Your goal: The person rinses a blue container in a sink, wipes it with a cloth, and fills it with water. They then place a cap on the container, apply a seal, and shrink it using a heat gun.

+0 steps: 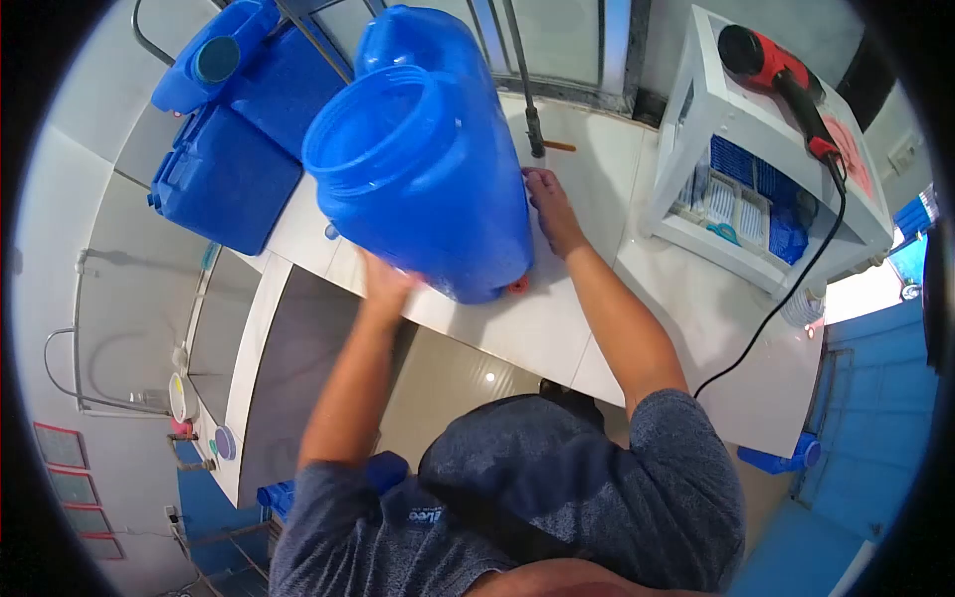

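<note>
A large blue plastic container with a wide, uncapped round mouth leans on the white tiled counter. My left hand is at its lower left side, the fingers partly hidden beneath and behind it. On the other side, my right hand has its fingers bent against or very near the container's right wall; whether they press on it is hard to tell. A small red part shows at the container's lower right edge.
Blue jerrycans stand at the back left. A dark rod rises behind the container. To the right sits a white cabinet with a red and black heat gun on top, its black cord hanging over the counter.
</note>
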Demonstrator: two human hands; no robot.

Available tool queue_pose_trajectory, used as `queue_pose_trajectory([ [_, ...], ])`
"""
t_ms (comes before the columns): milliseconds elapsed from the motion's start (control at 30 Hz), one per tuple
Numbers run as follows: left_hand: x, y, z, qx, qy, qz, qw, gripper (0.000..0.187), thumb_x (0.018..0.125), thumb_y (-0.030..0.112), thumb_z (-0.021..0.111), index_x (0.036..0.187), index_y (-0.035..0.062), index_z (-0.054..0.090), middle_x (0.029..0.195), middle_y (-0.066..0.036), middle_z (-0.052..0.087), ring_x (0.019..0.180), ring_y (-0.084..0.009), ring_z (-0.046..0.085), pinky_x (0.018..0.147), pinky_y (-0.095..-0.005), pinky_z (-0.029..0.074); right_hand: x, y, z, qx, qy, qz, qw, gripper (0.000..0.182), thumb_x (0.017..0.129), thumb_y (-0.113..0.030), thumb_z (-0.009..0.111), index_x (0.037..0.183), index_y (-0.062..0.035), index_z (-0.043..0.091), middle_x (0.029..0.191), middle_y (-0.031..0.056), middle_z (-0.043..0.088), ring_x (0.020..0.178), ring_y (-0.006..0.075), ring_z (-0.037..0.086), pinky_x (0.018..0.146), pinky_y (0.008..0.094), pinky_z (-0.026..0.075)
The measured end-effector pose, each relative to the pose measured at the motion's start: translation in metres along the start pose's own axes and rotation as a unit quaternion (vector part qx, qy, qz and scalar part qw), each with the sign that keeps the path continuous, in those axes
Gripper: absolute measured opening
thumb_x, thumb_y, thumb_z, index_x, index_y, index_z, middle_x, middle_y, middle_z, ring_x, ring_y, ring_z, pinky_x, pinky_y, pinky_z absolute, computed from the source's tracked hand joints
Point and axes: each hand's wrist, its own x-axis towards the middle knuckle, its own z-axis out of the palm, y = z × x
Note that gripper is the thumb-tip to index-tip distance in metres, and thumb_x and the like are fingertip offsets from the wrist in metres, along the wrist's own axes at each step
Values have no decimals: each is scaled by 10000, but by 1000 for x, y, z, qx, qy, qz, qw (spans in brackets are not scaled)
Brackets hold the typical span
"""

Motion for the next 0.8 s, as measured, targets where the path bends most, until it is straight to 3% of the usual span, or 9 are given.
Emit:
queue_pose_trajectory([
  [33,-35,-8,11,66,-13,-29,997,1252,655,544,899,1523,-3,181,1480,-200,381,1317,-327,461,1096,-443,385,5,3,-7,29,1,75,997,496,1012,-411,529,1341,-42,510,1289,124,569,1193,240,543,1049,353,402],
  [100,-32,0,25,-63,-32,-132,989,1171,664,479,917,1491,2,238,1441,-176,424,1322,-316,461,1083,-432,394,39,30,-25,46,38,144,988,491,996,-410,559,1320,-45,504,1258,114,570,1144,232,554,1012,356,417],
  [167,-13,3,30,-24,-36,-129,991,1169,667,454,921,1497,7,229,1433,-178,430,1327,-312,458,1089,-435,391,64,35,-37,63,74,212,972,490,980,-409,590,1299,-49,497,1227,105,571,1095,225,564,975,359,432],
  [300,17,-17,37,-15,-48,-131,990,1151,673,393,928,1506,19,227,1430,-183,436,1340,-298,448,1110,-440,380,86,2,-24,238,160,135,948,342,965,-417,600,1115,-109,590,1008,28,567,891,143,535,832,319,450],
  [367,23,-26,37,-30,-65,-150,986,1164,675,383,925,1522,23,212,1463,-192,415,1361,-312,427,1134,-445,356,91,-1,-33,274,11,-25,961,402,969,-368,616,1235,-69,570,1083,64,625,962,174,590,846,332,472],
  [500,-14,-12,14,174,-93,-148,969,1225,736,482,854,1560,-15,95,1565,-272,275,1452,-396,297,1189,-449,269,50,-11,-49,123,94,-29,987,257,1001,-282,611,1139,-66,594,1125,70,647,1041,168,619,915,318,477],
  [633,-120,-7,-77,337,-147,-203,908,1095,762,439,831,1550,3,209,1568,-271,280,1456,-450,270,1195,-481,249,-31,-6,-89,-108,-106,30,988,156,1019,-174,566,1013,-18,575,929,30,625,822,107,557,760,277,471],
  [700,-192,-19,-151,427,-94,-259,861,1035,770,394,827,1539,9,252,1549,-268,322,1446,-458,288,1193,-495,247,-75,-19,-88,-247,-253,91,931,98,961,-117,611,923,-30,584,832,3,578,779,104,512,722,274,439],
  [800,-274,-5,-290,577,31,-397,713,936,783,446,801,1493,31,355,1511,-254,398,1414,-459,344,1164,-516,290,-121,-45,-23,-195,-385,305,849,126,953,-111,621,1034,-15,613,938,31,655,854,106,581,802,274,480],
])
